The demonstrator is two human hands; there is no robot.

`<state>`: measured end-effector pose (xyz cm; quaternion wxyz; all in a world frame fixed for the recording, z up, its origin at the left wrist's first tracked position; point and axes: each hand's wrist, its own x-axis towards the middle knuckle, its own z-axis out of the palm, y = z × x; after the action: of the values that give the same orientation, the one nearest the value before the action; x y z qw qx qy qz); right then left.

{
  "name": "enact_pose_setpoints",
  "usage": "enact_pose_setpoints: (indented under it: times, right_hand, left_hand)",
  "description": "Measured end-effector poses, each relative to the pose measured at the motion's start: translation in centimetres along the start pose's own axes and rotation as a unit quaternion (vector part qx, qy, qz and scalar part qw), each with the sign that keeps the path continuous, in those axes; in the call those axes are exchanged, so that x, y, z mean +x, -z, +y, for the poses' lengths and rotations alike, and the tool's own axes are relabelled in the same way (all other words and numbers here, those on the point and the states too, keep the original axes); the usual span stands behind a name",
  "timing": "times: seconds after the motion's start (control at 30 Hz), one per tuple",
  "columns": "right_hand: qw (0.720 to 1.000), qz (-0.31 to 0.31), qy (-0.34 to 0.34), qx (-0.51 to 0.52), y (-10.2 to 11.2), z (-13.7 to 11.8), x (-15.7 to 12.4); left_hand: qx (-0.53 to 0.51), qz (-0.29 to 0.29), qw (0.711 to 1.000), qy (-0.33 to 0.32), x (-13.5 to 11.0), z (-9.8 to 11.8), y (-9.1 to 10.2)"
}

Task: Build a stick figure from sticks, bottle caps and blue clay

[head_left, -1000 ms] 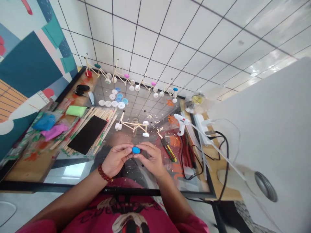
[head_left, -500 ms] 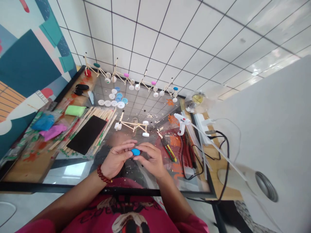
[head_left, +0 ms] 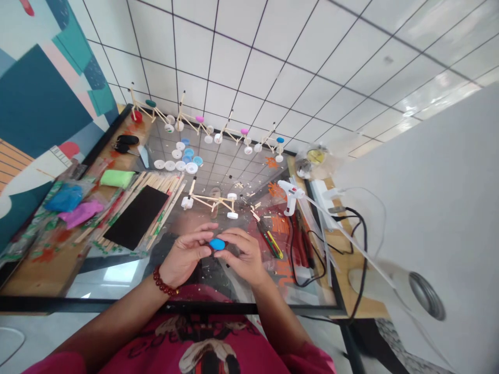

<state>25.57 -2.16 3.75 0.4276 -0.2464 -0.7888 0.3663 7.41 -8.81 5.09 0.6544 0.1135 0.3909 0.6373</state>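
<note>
Both hands are close together over the glass tabletop [head_left: 101, 278], left hand [head_left: 183, 253] and right hand [head_left: 239, 257] curled in, fingertips pinching a blue clay blob [head_left: 217, 244] between them. Just past that sits a little popsicle-stick car frame [head_left: 210, 200] with white cap wheels [head_left: 233, 214], and a hot glue gun [head_left: 290, 196] further right.

It was a craft workshop (a messy one): ahead of the left hand [head_left: 183, 254] and right hand [head_left: 241, 257], pinching blue clay [head_left: 217, 244], stood stick-and-wheel models [head_left: 210, 200] on a glass-topped workbench [head_left: 117, 305]; craft sticks [head_left: 167, 192] lay left of the grip, a hot glue gun [head_left: 290, 196] lay right, and a painted mural [head_left: 42, 98] rose beyond the sticks.
</note>
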Motion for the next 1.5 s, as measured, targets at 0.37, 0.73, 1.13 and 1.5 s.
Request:
enact_pose_setpoints:
  times: [0.37,0.73,1.13,1.5]
  right_hand:
    - [1.0,0.019,-0.01,-0.004,0.1,-0.1,0.1]
    - [0.986,0.132,-0.096,-0.042,1.7,0.9,1.2]
    - [0.99,0.105,-0.07,-0.066,2.6,3.4,8.2]
    - [0.994,0.053,-0.045,-0.082,1.2,4.1,8.3]
  left_hand:
    - [-0.017,0.027,0.999,0.014,0.3,-0.2,0.2]
    - [0.004,0.135,0.991,0.012,1.3,-1.1,-0.6]
    - [0.015,0.104,0.994,-0.035,4.3,0.7,-4.2]
    - [0.027,0.086,0.996,0.026,6.2,1.4,-5.8]
